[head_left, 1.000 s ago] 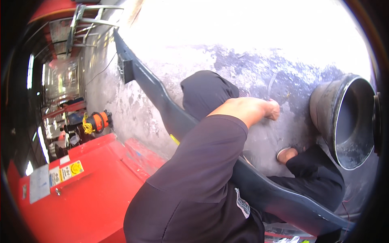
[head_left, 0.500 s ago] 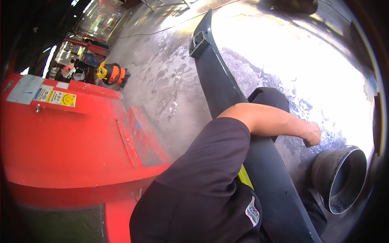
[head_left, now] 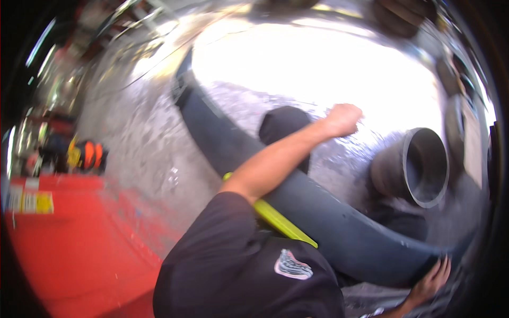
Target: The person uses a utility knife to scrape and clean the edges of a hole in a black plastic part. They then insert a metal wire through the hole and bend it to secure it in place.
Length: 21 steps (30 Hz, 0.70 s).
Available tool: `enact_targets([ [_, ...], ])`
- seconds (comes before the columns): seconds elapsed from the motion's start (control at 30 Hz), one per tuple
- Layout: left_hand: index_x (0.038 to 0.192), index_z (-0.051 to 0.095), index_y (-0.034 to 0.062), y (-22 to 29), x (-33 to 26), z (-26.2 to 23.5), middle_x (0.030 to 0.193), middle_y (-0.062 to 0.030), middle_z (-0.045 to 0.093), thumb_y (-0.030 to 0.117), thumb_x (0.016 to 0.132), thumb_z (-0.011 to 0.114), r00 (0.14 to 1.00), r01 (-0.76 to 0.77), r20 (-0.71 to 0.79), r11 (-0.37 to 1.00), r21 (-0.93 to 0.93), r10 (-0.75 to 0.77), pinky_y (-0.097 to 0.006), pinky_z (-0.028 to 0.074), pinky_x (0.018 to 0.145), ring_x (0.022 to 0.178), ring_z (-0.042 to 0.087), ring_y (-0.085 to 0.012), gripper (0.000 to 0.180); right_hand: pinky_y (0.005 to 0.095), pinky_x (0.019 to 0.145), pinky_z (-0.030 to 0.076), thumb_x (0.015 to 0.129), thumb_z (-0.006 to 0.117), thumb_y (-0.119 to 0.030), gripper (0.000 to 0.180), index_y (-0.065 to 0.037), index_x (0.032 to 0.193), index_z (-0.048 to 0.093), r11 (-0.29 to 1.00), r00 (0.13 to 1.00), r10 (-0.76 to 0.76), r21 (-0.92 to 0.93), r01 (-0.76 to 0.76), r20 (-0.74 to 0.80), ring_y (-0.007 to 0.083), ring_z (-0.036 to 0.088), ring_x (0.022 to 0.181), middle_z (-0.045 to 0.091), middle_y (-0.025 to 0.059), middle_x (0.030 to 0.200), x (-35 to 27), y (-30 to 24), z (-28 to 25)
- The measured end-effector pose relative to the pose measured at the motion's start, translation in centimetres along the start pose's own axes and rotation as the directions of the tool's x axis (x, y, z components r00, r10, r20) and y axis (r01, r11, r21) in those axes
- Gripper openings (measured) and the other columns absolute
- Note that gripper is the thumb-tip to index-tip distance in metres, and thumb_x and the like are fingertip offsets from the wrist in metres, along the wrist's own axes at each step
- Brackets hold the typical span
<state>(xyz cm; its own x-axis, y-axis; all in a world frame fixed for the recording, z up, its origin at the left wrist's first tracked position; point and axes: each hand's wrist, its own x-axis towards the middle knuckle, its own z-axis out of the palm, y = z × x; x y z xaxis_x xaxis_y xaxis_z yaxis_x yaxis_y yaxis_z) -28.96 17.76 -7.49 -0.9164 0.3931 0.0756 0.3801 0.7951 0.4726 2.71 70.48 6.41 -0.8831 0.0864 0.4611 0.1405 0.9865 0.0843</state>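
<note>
A long, curved dark grey panel [head_left: 313, 206] lies slantwise across my lap, from far left to near right. My right hand [head_left: 432, 281] holds its near right end, fingers over the edge; the thumb is hidden. My left arm reaches across the panel. Beyond it, my left hand [head_left: 343, 120] is closed in a fist above the floor; whatever it may hold is hidden. A yellow-green strip [head_left: 286, 225] shows along the panel's near side. At the far end sits a blurred bracket-like part [head_left: 183, 90].
A dark round metal drum [head_left: 377, 172] with an open end lies to the right. At the left stands a large red metal body [head_left: 79, 249] with labels. Behind it is a blurred orange-and-black machine [head_left: 90, 155]. A thin cable [head_left: 151, 69] crosses the floor [head_left: 151, 143].
The view has swung right, so the red body and panel sit further left. My right hand has come into view on the panel's near end. My left fist is raised higher.
</note>
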Motion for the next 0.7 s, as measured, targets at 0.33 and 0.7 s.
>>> enact_targets([
  [0.33, 0.123, 0.077, -0.0010, 12.1, 0.0, -8.3, 0.115, -0.0093, 0.079, 0.002, 0.113, 0.060, 0.798, -0.314, -0.602, 0.865, -0.390, 0.018, -0.029, 0.056, 0.094, 0.103, 0.072, -0.0161, 0.020, 0.0470, 0.111, 0.054, 0.096, 0.076, -0.006, 0.029, -0.001, 0.124, 0.078, 0.993, 0.996, 0.020, 0.115, -0.010, -0.087, 0.0401, 0.067, 0.129, 0.069, 0.0205, 0.132, 1.9, -5.3, -1.5],
  [0.7, 0.115, 0.077, -0.0042, 34.5, -0.2, -2.0, 0.094, -0.0104, 0.071, -0.002, 0.080, 0.075, 0.253, -0.948, -0.696, 0.316, -0.040, 0.672, -0.034, 0.048, 0.059, 0.070, 0.064, -0.0193, 0.035, 0.0485, 0.128, 0.039, 0.096, 0.081, -0.027, 0.050, 0.003, 0.136, 0.074, 0.504, 0.962, 0.214, 0.824, -0.260, 0.172, 0.0366, 0.061, 0.145, 0.071, 0.0209, 0.144, 1.4, -5.2, -4.8],
])
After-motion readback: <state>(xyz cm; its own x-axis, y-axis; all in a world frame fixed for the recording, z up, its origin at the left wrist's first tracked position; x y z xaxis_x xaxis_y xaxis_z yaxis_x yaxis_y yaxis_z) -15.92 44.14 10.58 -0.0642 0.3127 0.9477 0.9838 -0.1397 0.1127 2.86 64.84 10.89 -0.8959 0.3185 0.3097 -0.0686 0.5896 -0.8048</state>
